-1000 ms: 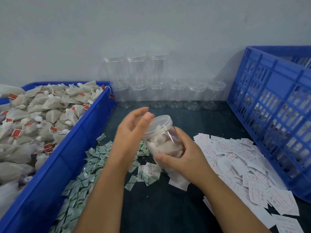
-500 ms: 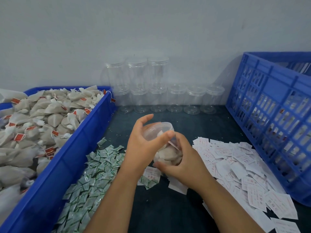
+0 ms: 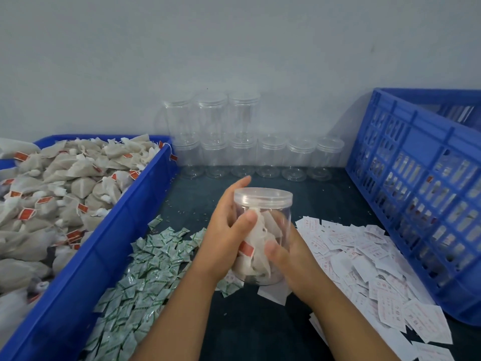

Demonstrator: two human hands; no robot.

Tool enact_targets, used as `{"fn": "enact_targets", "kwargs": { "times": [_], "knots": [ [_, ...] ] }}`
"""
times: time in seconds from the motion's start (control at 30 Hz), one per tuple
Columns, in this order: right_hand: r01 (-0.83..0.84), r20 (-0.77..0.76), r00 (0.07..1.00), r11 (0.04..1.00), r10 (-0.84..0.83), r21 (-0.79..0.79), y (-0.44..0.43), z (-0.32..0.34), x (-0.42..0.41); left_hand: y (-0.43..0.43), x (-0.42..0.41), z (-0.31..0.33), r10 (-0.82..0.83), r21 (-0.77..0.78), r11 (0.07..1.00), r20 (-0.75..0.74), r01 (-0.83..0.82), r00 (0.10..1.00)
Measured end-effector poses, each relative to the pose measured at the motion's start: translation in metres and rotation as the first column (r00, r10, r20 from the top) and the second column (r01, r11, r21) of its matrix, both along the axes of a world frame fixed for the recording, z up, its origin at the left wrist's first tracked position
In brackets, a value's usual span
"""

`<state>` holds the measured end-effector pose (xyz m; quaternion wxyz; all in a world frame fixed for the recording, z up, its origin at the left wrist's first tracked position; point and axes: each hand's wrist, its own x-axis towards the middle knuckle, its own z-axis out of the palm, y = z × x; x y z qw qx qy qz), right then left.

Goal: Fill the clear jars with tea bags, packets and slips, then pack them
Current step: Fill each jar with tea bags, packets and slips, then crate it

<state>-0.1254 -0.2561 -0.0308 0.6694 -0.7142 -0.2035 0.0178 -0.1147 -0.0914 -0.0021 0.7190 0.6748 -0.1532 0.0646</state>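
Note:
A clear jar with its lid on stands upright just above the dark table, with tea bags inside it. My left hand holds its left side with the thumb across the front. My right hand grips its lower right side. A blue bin at the left is heaped with tea bags. Green-printed packets lie in a pile left of the jar. White slips are spread to its right.
Several empty lidded jars stand stacked against the wall at the back. A blue slatted crate fills the right side, its near corner close to the slips. Dark table surface shows between my forearms.
The jar was tilted with my left hand on its lid. Now it is upright, the lid sits flat, and my left hand has dropped to the jar's side.

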Motion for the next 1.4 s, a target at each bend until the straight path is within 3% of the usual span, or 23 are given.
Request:
{"fn": "enact_targets", "kwargs": {
  "times": [0.1, 0.2, 0.27, 0.37, 0.47, 0.53, 0.6, 0.7, 0.87, 0.97, 1.1, 1.2, 1.3, 1.4],
  "knots": [
    [0.184, 0.197, 0.969, 0.965, -0.147, -0.185, -0.006, 0.005, 0.001, 0.001, 0.004, -0.004, 0.035, 0.044, 0.998, 0.033, -0.036, 0.999],
    [0.385, 0.306, 0.892, 0.914, -0.333, -0.130, -0.012, 0.013, -0.001, 0.002, 0.008, -0.010, 0.065, 0.153, 0.985, 0.107, -0.081, 0.992],
    [0.445, 0.343, 0.866, 0.872, -0.363, -0.201, -0.014, 0.024, 0.001, -0.001, 0.008, -0.016, 0.089, 0.270, 0.955, 0.150, -0.127, 0.985],
    [0.366, 0.236, 0.929, 0.791, -0.284, -0.491, -0.017, 0.053, 0.006, -0.003, 0.007, -0.026, 0.155, 0.372, 0.899, 0.226, -0.232, 0.962],
    [0.247, 0.156, 0.968, 0.676, -0.195, -0.695, -0.021, 0.082, 0.016, -0.009, 0.007, -0.032, 0.189, 0.314, 0.912, 0.247, -0.263, 0.950],
    [0.188, 0.147, 0.982, 0.592, -0.118, -0.784, -0.022, 0.099, 0.021, -0.014, 0.005, -0.028, 0.217, 0.225, 0.941, 0.179, -0.254, 0.960],
    [0.170, 0.152, 0.985, 0.538, -0.078, -0.826, -0.025, 0.113, 0.021, -0.019, 0.002, -0.018, 0.255, 0.142, 0.952, 0.115, -0.270, 0.960],
    [0.206, 0.206, 0.977, 0.515, -0.058, -0.832, -0.037, 0.131, 0.015, -0.023, -0.002, -0.007, 0.306, 0.109, 0.940, 0.149, -0.323, 0.940],
    [0.378, 0.362, 0.922, 0.527, -0.139, -0.761, -0.090, 0.178, -0.001, -0.033, 0.000, -0.012, 0.356, 0.179, 0.903, 0.192, -0.390, 0.914],
    [0.498, 0.452, 0.864, 0.499, -0.221, -0.709, -0.132, 0.217, -0.005, -0.050, 0.002, -0.001, 0.255, 0.308, 0.890, 0.278, -0.337, 0.926],
    [0.618, 0.531, 0.786, 0.404, -0.316, -0.674, -0.200, 0.264, 0.002, -0.094, 0.003, 0.027, -0.025, 0.500, 0.856, 0.296, -0.132, 0.955],
    [0.668, 0.518, 0.735, 0.337, -0.438, -0.663, -0.254, 0.288, 0.017, -0.142, -0.003, 0.054, -0.244, 0.592, 0.806, 0.307, 0.016, 0.920],
    [0.687, 0.444, 0.696, 0.343, -0.564, -0.640, -0.302, 0.298, 0.031, -0.196, -0.012, 0.079, -0.371, 0.628, 0.774, 0.350, 0.078, 0.860],
    [0.703, 0.493, 0.651, 0.214, -0.577, -0.678, -0.341, 0.297, 0.048, -0.242, -0.019, 0.100, -0.395, 0.581, 0.807, 0.391, 0.110, 0.831]
  ]
}}
